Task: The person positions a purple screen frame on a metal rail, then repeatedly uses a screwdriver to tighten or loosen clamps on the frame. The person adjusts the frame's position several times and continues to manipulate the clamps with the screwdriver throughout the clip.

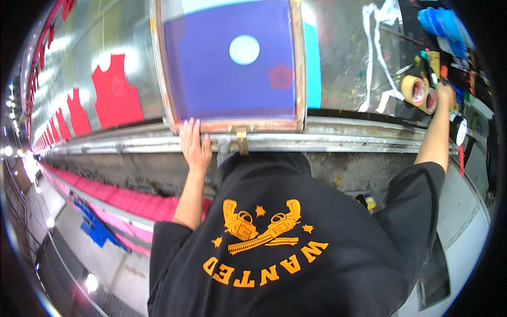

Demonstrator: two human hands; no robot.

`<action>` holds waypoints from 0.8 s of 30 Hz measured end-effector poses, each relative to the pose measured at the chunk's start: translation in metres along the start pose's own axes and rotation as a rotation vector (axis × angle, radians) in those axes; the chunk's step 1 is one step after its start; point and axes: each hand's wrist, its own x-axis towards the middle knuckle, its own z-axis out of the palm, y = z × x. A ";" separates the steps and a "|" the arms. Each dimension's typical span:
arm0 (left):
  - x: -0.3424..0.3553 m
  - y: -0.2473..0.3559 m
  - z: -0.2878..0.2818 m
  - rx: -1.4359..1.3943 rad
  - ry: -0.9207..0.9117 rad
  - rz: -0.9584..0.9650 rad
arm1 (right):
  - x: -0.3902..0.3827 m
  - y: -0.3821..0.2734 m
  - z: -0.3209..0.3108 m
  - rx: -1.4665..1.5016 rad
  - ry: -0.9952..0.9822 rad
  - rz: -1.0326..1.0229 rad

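My left hand lies with fingers stretched on the lower rail of a screen-printing frame. The frame's purple screen has a pale round patch and a faint red mark. My right hand is at the far right among tools, its fingers curled round something dark that I cannot make out. Beside it are tape rolls, an orange-handled item and several small markers or tools.
Red cut shirt panels lie along the long metal table. White rags and blue rolls sit at the right. A metal rail runs along the front edge. Pink fabric lines another table below left.
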 end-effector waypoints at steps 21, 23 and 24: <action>-0.014 0.004 0.003 0.073 0.019 -0.047 | 0.061 0.016 0.054 -0.238 -0.033 0.116; -0.012 0.004 0.001 0.085 0.020 -0.037 | 0.035 0.008 0.035 -0.195 0.077 0.145; -0.012 0.003 0.003 0.081 0.028 -0.041 | 0.026 0.008 0.021 -0.179 0.118 0.121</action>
